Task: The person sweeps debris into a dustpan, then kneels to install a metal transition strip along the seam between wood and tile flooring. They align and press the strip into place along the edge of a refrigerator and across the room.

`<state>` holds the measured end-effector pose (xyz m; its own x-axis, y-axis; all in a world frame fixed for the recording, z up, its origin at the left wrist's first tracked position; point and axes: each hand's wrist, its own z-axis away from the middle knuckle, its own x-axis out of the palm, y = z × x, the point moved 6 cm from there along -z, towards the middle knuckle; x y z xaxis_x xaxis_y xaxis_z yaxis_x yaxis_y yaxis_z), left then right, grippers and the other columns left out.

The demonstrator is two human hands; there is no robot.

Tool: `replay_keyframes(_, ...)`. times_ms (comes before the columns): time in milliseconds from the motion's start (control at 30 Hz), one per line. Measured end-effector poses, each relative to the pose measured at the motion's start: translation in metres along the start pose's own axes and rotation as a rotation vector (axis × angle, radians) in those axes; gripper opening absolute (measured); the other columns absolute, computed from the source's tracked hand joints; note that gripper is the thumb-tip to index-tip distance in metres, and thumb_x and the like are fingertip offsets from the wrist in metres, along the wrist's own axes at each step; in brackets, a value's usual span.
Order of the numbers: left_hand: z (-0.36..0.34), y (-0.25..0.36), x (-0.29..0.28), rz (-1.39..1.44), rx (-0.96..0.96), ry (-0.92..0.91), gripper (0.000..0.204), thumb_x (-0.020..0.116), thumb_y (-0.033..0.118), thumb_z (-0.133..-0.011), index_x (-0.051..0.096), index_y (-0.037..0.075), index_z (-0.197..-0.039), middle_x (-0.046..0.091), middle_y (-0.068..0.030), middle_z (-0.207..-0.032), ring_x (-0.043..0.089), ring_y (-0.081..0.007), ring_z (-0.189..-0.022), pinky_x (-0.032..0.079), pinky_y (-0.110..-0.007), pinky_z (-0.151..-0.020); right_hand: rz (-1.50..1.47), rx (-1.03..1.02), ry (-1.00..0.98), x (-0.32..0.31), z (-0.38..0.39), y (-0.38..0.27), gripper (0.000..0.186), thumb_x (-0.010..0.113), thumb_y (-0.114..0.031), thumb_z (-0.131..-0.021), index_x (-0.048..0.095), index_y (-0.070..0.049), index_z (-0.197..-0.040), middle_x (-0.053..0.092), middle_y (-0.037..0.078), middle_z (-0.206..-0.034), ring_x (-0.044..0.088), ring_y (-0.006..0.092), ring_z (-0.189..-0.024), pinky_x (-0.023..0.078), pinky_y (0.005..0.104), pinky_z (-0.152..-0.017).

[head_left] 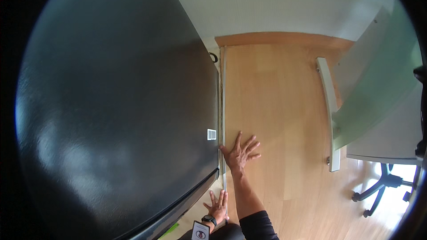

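My right hand [240,154] is spread out with its palm down over the wood-look floor [275,120]. Its thumb reaches left across a long thin metal strip [223,93], which runs along the floor's edge. Lower down, my left hand [217,207], wearing a dark wristwatch [209,219], lies with fingers apart at the near end of that strip. Whether either palm presses on the strip or the floor is hard to tell. Just left of both hands stands a large dark, glossy cabinet-like appliance [129,89] with a small white label [211,134] at its edge.
A pale wall [284,4] with a wooden skirting [284,38] closes the far side. To the right are a white desk foot [328,106], a greenish translucent panel [373,102] and a wheeled chair base [386,182]. A badge [200,231] hangs by my left wrist.
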<state>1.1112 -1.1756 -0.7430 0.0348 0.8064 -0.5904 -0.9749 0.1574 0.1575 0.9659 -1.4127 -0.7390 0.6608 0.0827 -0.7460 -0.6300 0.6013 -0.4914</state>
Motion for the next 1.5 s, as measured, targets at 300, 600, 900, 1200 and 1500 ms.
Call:
replay_keyframes(300,-0.002,-0.001,0.007,0.033,-0.026,-0.045,0.135,0.093,0.038,-0.056,0.008,0.013,-0.158,0.001,-0.0059,-0.165,-0.005,-0.058,-0.144,0.024,-0.09,-0.088,0.008,-0.087,0.021,0.009,-0.001,0.008,0.057,0.058,-0.044,-0.094,0.043,-0.033,-0.148,0.007,0.018,-0.165,-0.008,0.0529,-0.147,-0.008,0.0859,-0.095)
replay_keyframes(600,-0.008,-0.004,0.014,0.036,-0.026,-0.053,0.133,0.091,0.038,-0.057,0.009,0.011,-0.158,-0.002,-0.0085,-0.165,-0.007,-0.0599,-0.143,0.021,-0.091,-0.088,0.052,-0.479,-0.066,0.022,-0.015,-0.005,0.042,0.056,-0.029,-0.095,0.057,-0.024,-0.137,0.035,-0.008,-0.157,0.003,0.0424,-0.151,-0.008,0.087,-0.095)
replay_keyframes(900,-0.004,0.017,0.003,0.012,-0.016,0.015,0.139,0.086,0.055,-0.061,0.001,-0.004,-0.154,-0.007,-0.0273,-0.161,-0.003,-0.0623,-0.142,0.023,-0.085,-0.095,0.011,-0.446,-0.144,0.014,-0.017,-0.01,0.056,0.064,-0.024,-0.09,0.049,-0.025,-0.144,0.026,-0.005,-0.161,0.001,0.0423,-0.151,-0.003,0.0867,-0.096)
replay_keyframes(1200,-0.115,0.035,-0.075,0.613,-0.726,0.23,0.124,0.073,0.065,-0.074,0.019,-0.023,-0.142,0.022,-0.0417,-0.15,0.026,-0.0535,-0.14,0.037,-0.064,-0.105,0.057,-0.225,-0.27,-0.009,-0.03,-0.02,0.092,0.073,-0.03,-0.083,0.02,-0.028,-0.157,0.005,0.006,-0.167,0.004,0.0325,-0.153,0.003,0.0823,-0.104)
replay_keyframes(1500,-0.136,0.042,-0.101,0.711,-0.81,0.17,0.12,0.07,0.067,-0.075,0.026,-0.024,-0.138,0.031,-0.043,-0.143,0.034,-0.052,-0.135,0.038,-0.059,-0.105,0.132,-0.244,-0.22,-0.047,-0.054,-0.03,0.096,0.078,-0.038,-0.078,0.025,-0.02,-0.156,0.013,0.008,-0.165,0.015,0.0336,-0.149,0.016,0.0743,-0.106)
